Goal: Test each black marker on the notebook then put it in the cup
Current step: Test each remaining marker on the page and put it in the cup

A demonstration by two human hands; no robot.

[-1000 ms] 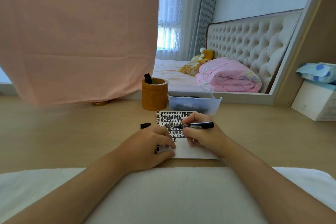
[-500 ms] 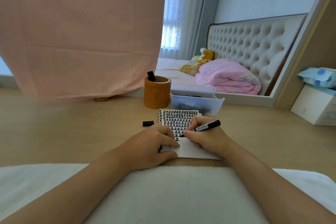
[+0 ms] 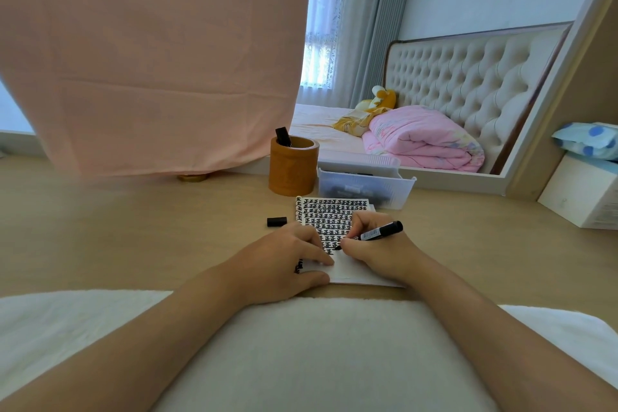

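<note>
A small notebook (image 3: 334,214) lies on the wooden desk, its page filled with rows of black marks. My right hand (image 3: 378,251) grips an uncapped black marker (image 3: 379,232) with the tip down on the page at the end of the marks. My left hand (image 3: 284,261) rests flat on the notebook's lower left corner. The marker's black cap (image 3: 277,221) lies on the desk left of the notebook. Behind it stands a brown cup (image 3: 293,165) with one black marker (image 3: 283,136) sticking out.
A clear plastic bin (image 3: 364,187) with more dark markers sits right of the cup. A pink cloth (image 3: 150,53) hangs at the back left; a mirror shows a bed. A white box (image 3: 582,194) stands at the far right. A white pad (image 3: 301,344) covers the near edge.
The right hand tilted the marker from level to tip-down and set it on the page. The view shifted slightly. The left hand stayed on the notebook.
</note>
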